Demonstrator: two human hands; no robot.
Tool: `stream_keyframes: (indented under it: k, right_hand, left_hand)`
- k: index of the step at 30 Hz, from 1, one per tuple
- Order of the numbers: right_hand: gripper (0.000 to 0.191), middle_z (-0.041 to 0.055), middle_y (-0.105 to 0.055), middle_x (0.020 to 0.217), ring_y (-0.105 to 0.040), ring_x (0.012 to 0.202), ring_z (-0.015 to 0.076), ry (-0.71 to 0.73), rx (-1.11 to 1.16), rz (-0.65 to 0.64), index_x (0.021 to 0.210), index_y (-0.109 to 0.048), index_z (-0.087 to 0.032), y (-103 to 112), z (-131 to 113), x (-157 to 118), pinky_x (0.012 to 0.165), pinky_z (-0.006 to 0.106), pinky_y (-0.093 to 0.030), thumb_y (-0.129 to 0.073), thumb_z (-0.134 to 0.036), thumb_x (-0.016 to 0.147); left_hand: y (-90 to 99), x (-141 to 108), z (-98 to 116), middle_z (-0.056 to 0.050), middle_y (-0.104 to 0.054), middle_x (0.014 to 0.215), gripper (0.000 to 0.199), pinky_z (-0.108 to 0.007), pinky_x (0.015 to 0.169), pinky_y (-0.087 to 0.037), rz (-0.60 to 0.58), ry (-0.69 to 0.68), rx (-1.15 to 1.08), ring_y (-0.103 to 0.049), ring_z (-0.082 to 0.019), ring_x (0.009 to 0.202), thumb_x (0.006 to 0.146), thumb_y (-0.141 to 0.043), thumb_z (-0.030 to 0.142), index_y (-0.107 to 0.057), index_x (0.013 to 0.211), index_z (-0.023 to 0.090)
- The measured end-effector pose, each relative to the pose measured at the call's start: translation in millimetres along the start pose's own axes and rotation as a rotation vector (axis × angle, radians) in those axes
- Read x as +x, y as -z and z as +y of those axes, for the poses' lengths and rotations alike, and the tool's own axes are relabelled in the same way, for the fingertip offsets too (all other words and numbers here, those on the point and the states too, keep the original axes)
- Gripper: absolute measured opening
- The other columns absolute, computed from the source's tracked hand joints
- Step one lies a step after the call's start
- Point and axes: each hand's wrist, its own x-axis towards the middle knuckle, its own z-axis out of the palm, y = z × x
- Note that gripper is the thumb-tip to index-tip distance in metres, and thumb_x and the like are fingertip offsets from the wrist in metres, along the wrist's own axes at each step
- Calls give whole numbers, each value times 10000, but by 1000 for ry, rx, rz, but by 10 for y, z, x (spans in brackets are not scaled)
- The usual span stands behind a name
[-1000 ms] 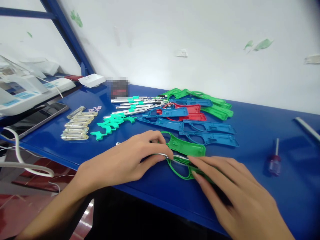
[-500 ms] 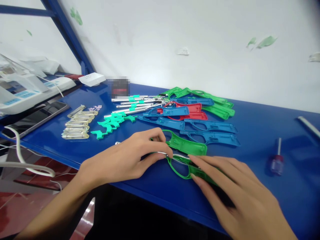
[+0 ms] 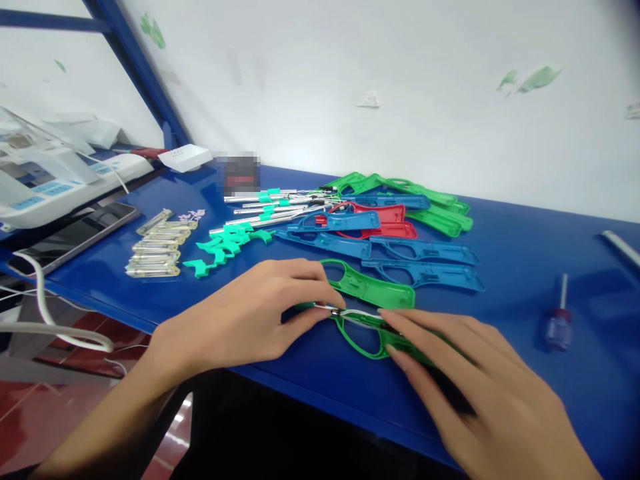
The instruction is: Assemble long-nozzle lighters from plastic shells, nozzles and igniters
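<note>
A green lighter casing half [image 3: 363, 353] with a ring-shaped trigger guard lies at the table's front edge, a white wire [image 3: 363, 315] running along its upper side. My left hand [image 3: 260, 307] pinches thumb and index finger at the casing's narrow front end, where a thin metal piece shows between the fingertips. My right hand [image 3: 480, 380] is closed over the casing's handle end, hiding most of it. Just behind my fingers rests another green casing half [image 3: 383, 291], hollow side up. Small parts inside the held casing are largely covered by my fingers.
Behind lie blue casing halves [image 3: 430, 275], red casing halves [image 3: 385, 220], metal lighter tubes [image 3: 250, 208] and teal triggers [image 3: 225, 247]. Clear fuel tanks [image 3: 155, 257] line up at left near a phone [image 3: 75, 237] and power strip [image 3: 75, 190]. A screwdriver [image 3: 559, 327] lies right.
My left fingertips have shifted slightly at the casing's front end, and a bit more of the metal piece shows. The right hand keeps its hold; the view has moved a little.
</note>
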Motion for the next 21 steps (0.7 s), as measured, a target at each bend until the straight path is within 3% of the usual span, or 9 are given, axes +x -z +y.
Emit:
stream_keyframes:
  k: [6, 15, 21]
  right_hand:
    - [320, 13, -722, 1320, -604, 1182, 223, 4, 5, 7, 1420, -624, -228, -13, -1, -4, 1076, 378, -402, -507, -262, 1124]
    - [356, 41, -689, 1348, -571, 1226, 230, 19, 8, -17, 1456, -607, -213, -6, 19, -45, 1110, 378, -386, -517, -193, 1112]
    - [350, 46, -684, 1351, -574, 1216, 229, 28, 12, -6, 1450, -608, -198, -11, 12, -35, 1115, 386, -382, -523, -187, 1110]
  left_hand:
    - [8, -5, 20, -2, -711, 1018, 178, -259, 802, -495, 1, 7, 24, -673, -131, 890, 1077, -606, 189, -783, 1066, 198]
    - [-4, -32, 36, -12, -692, 1158, 248, -266, 852, -488, -27, -7, 22, -676, -138, 968, 1105, -562, 196, -776, 1218, 249]
    - [-21, -21, -9, -15, -637, 1209, 276, -261, 780, -473, -37, -42, -17, -653, -110, 882, 1102, -539, 160, -780, 1186, 264]
